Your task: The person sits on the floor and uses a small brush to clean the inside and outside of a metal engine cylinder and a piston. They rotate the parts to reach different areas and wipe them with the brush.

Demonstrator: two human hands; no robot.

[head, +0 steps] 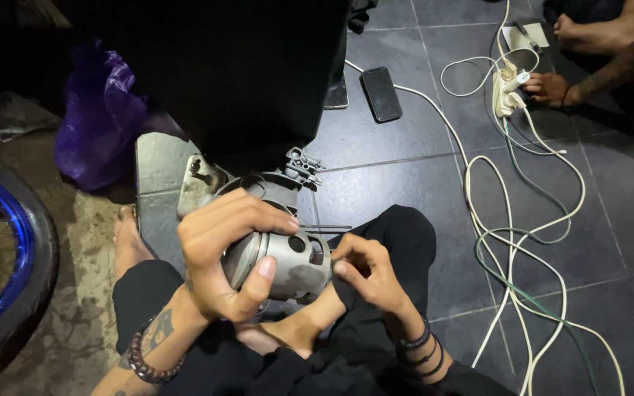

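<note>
Piston (295, 264) gripped by left hand (221, 253), right hand (365, 271) pinching its rim.

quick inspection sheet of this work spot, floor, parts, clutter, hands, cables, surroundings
surface: dark tiled floor; bare concrete at left.
job's things: grey metal piston with round side holes, held over the lap; metal engine part behind it.
clutter: black phone, purple plastic bag.
grippers: left hand wraps the piston's ringed end; right hand pinches at its open rim.
cables: white and green cords loop from a power strip.
surroundings: blue-rimmed wheel at left; another person's hand at the strip.
</note>
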